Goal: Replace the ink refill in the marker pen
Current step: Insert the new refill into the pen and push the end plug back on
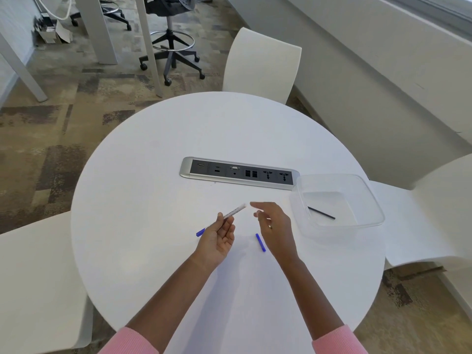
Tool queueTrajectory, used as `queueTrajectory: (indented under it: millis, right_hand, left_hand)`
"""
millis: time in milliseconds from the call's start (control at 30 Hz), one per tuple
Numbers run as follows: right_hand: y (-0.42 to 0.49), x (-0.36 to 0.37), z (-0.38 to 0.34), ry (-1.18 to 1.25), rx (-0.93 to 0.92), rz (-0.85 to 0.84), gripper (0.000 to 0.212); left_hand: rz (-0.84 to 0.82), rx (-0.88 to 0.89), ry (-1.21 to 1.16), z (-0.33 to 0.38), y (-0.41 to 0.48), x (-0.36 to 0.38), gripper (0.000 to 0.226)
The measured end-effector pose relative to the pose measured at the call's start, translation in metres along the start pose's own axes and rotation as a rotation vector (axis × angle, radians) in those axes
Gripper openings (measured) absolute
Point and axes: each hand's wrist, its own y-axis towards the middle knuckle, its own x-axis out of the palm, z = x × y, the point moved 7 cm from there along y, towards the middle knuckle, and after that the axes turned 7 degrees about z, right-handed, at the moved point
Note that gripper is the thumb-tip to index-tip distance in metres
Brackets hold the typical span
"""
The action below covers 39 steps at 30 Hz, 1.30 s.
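Note:
My left hand [219, 235] grips a white marker pen [233, 211] with a blue end, held just above the round white table [153, 200] and pointing up to the right. My right hand [273, 226] hovers just right of the pen's open white end, fingers spread and holding nothing. A small blue piece [260, 242], perhaps the pen's cap, lies on the table below my right hand. A thin dark refill [321, 213] lies inside the clear plastic container [370, 200] at the right.
A silver and black socket strip [238, 173] is set into the table's middle. White chairs [260, 65] stand at the far side, left and right. A black office stool [171, 47] and desk legs stand beyond.

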Motion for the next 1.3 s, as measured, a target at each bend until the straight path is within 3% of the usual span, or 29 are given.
queueTrajectory:
  millis: [200,367,667,1033,1300]
  right_hand:
    - [-0.012,0.002,0.066,-0.238,0.339,-0.111,0.017]
    - [-0.035,0.009,0.093,-0.39,0.449,-0.213,0.022]
    - [-0.042,0.01,0.099,-0.372,0.475,-0.142,0.011]
    - [-0.033,-0.005,0.047,0.062,0.368,0.008,0.007]
    - [-0.027,-0.01,0.027,0.12,0.305,0.05,0.008]
  left_hand:
    - [0.037,0.013,0.009,0.001,0.001,-0.01,0.02]
    - [0.064,0.014,0.013,0.0,0.002,-0.017,0.02]
    - [0.082,0.014,0.019,0.0,0.0,-0.02,0.02]
    - [0.097,0.024,0.048,-0.001,0.002,-0.022,0.02]
    - [0.109,0.022,0.081,-0.001,0.001,-0.024,0.019]
